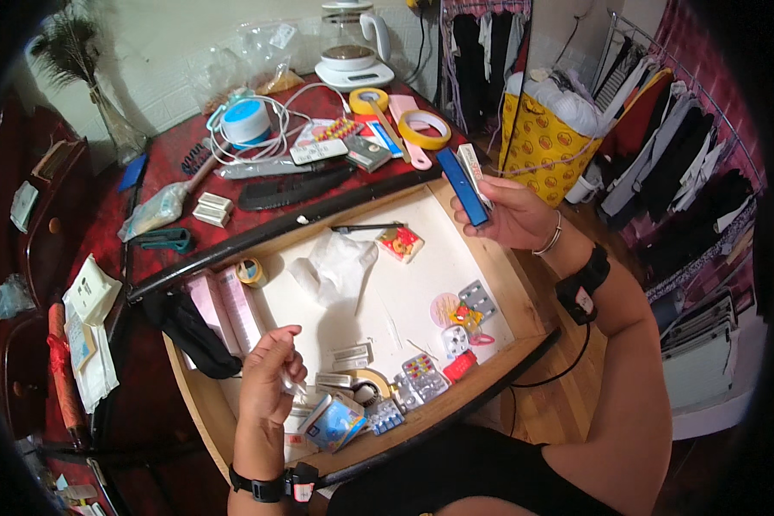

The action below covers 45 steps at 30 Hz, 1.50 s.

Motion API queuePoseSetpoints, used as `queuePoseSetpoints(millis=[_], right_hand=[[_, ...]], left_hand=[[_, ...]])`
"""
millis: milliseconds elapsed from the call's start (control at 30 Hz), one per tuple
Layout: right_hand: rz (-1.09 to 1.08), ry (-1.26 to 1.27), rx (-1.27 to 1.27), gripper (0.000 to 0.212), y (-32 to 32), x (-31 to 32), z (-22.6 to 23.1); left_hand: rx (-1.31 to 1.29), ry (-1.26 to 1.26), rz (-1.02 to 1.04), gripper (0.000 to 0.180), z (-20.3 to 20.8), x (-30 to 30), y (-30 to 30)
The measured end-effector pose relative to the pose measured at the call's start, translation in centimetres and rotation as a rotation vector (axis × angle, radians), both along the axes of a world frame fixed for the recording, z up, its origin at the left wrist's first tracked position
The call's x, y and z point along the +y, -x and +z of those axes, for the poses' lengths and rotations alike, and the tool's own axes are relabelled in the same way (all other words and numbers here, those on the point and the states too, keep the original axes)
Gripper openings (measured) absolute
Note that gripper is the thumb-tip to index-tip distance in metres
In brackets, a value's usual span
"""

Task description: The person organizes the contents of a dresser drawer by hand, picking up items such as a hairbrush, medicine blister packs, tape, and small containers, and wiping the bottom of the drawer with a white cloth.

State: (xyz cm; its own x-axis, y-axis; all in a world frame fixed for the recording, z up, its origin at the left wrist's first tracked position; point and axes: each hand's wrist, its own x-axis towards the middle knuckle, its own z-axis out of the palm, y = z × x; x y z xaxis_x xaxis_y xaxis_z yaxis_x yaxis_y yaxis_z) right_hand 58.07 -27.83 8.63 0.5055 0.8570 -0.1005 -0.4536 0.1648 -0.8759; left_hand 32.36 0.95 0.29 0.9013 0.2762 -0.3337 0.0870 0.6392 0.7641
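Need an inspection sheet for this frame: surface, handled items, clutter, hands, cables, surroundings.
Surface: open wooden drawer with a pale liner, pulled out from a red table.
Handled items: flat blue rectangular case and slim white box in the right hand; small white item in the left hand, too small to identify.
Clutter: blister packs, crumpled white tissue, tape rolls, small boxes.
Hands: left hand over the drawer's front left; right hand raised above its right rim.
Cables: white cord coiled on the table; black lead from the right wristband.
Surroundings: glass kettle, yellow bag, clothes rack.
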Motion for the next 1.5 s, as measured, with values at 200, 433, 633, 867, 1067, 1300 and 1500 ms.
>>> queuePoseSetpoints(millis=[200, 433, 633, 867, 1067, 1300, 1500], right_hand=[[-0.295, 0.267, -0.443, 0.036, -7.1, 4.7, 2.0], [-0.285, 0.654, -0.816, 0.044, -13.4, 14.2, 2.3], [-0.176, 1.033, -1.501, 0.067, -15.4, 19.2, 0.5], [-0.361, 0.693, -1.195, 0.046, -14.7, 16.6, 1.0], [-0.287, 0.358, -1.094, 0.048, -7.0, 9.9, 3.2], [-0.028, 0.349, -1.057, 0.040, -1.5, 4.2, 1.5], [0.421, 0.298, -0.912, 0.027, 2.8, 8.3, -5.2]], left_hand=[[0.012, 0.005, -0.022, 0.022, -0.1, 0.1, -0.3], [0.006, 0.033, 0.016, 0.020, -0.2, 0.4, -0.4], [0.014, -0.009, 0.017, 0.022, -0.1, 0.6, 0.2], [-0.294, 0.546, 0.057, 0.042, 1.2, 1.0, 0.0], [-0.342, 0.478, 0.106, 0.039, 3.5, 3.1, -0.3], [-0.134, 0.114, 0.017, 0.026, 5.5, 5.6, -0.3], [-0.059, 0.208, 0.222, 0.017, 3.5, 5.9, 2.5]])
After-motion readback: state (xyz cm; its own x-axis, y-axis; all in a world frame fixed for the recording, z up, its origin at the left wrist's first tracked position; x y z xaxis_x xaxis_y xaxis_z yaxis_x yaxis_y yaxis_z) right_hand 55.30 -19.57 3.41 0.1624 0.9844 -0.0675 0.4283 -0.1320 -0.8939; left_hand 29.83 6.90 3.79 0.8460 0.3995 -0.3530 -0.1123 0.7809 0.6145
